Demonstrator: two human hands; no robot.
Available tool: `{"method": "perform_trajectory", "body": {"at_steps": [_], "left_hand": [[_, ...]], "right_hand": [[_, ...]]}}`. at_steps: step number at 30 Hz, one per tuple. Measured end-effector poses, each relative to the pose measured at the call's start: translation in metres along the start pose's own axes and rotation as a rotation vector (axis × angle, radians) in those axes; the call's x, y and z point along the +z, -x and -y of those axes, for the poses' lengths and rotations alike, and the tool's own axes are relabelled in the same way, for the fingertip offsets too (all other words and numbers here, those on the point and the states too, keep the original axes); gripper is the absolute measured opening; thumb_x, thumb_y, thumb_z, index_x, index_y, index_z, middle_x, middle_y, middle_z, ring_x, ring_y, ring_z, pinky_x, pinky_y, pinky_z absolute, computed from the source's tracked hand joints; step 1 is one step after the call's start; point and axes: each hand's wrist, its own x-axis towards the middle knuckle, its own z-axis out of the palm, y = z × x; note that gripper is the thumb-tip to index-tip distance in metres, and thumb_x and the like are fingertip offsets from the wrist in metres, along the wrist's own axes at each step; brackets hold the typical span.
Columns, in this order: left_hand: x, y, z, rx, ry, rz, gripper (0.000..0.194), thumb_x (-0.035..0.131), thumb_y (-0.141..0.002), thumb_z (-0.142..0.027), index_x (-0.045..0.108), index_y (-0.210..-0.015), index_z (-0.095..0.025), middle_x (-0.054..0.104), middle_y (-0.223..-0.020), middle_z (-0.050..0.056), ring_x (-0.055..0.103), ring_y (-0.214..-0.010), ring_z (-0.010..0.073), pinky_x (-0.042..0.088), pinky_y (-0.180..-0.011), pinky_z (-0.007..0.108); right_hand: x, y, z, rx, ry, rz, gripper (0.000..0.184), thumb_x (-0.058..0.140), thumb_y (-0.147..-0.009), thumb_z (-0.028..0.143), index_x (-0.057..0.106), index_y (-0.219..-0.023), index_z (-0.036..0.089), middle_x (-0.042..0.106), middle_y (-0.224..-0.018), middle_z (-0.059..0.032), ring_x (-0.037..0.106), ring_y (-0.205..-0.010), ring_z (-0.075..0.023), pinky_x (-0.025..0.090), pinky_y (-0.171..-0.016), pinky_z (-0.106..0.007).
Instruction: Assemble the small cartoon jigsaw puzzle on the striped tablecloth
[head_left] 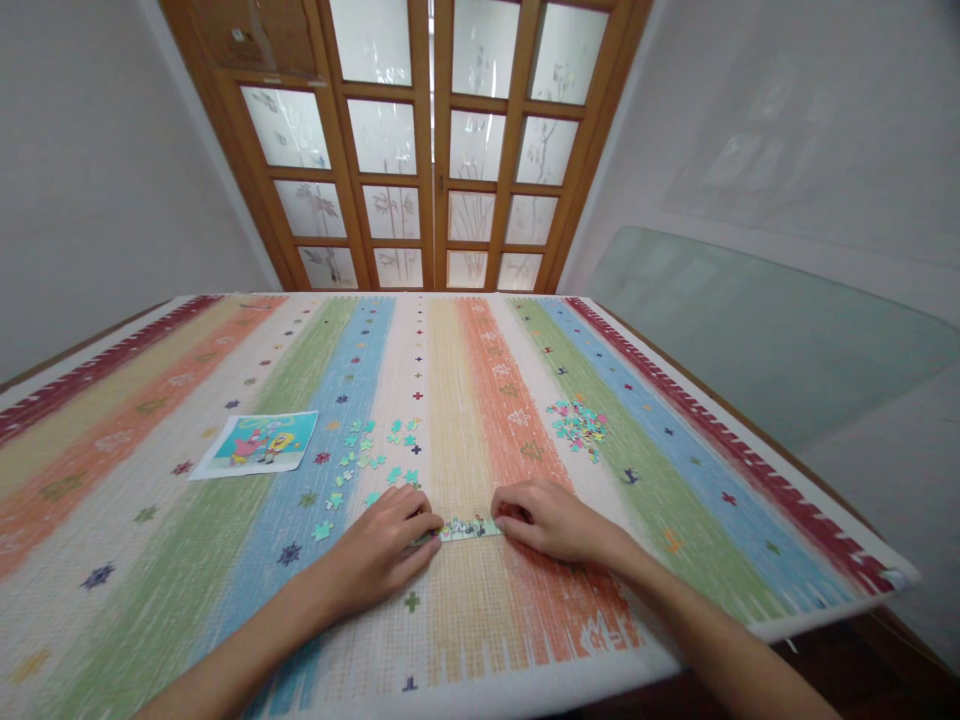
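A narrow strip of joined jigsaw puzzle pieces (469, 528) lies flat on the striped tablecloth, between my two hands. My left hand (397, 530) is closed at the strip's left end, fingers curled onto it. At the right end, my right hand (544, 515) pinches the strip with thumb and forefinger. Both ends are partly hidden under the fingers. Just beyond my left hand, loose turquoise puzzle pieces (364, 450) are spread out singly.
A heap of mixed puzzle pieces (579, 425) sits to the right. On the left lies a printed cartoon picture (262, 442). The striped tablecloth (457, 400) covers the table. Wooden glazed doors (435, 150) stand behind it; a glass panel (757, 320) leans at the right wall.
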Motion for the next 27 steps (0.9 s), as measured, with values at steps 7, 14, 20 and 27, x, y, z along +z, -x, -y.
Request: {"method": "perform_trajectory", "body": {"at_steps": [7, 14, 20, 27], "left_hand": [[-0.006, 0.000, 0.010, 0.010, -0.057, -0.094, 0.017, 0.052, -0.102, -0.027, 0.067, -0.107, -0.021, 0.065, -0.095, 0.006, 0.057, -0.089, 0.0233, 0.047, -0.081, 0.039], [-0.033, 0.015, 0.061, -0.237, -0.396, -0.343, 0.027, 0.048, -0.099, -0.032, 0.070, -0.099, -0.017, 0.064, -0.092, 0.009, 0.057, -0.089, 0.0278, 0.048, -0.085, 0.045], [-0.042, 0.027, 0.089, -0.340, -0.464, -0.252, 0.030, 0.050, -0.093, -0.034, 0.074, -0.103, -0.020, 0.060, -0.099, 0.010, 0.056, -0.091, 0.0278, 0.049, -0.089, 0.044], [-0.040, 0.027, 0.091, -0.271, -0.399, -0.237, 0.030, 0.048, -0.096, -0.032, 0.075, -0.107, -0.024, 0.056, -0.099, 0.008, 0.053, -0.090, 0.0260, 0.046, -0.091, 0.045]], "right_hand": [[0.003, -0.001, -0.005, -0.007, -0.021, 0.007, 0.012, 0.062, -0.086, 0.012, 0.071, -0.090, 0.018, 0.067, -0.073, -0.0003, 0.054, -0.064, -0.0119, 0.034, -0.061, -0.024], [0.004, 0.000, -0.004, -0.023, 0.035, 0.004, 0.012, 0.061, -0.087, 0.012, 0.071, -0.091, 0.018, 0.069, -0.076, -0.0019, 0.056, -0.067, -0.0129, 0.036, -0.063, -0.025], [0.002, 0.000, -0.002, -0.030, 0.028, -0.001, 0.014, 0.061, -0.085, 0.009, 0.071, -0.089, 0.017, 0.068, -0.075, -0.0017, 0.056, -0.065, -0.0128, 0.036, -0.063, -0.025], [0.002, 0.001, -0.002, -0.063, 0.051, -0.018, 0.014, 0.061, -0.085, 0.010, 0.072, -0.088, 0.018, 0.070, -0.077, -0.0025, 0.058, -0.069, -0.0145, 0.037, -0.065, -0.026]]}}
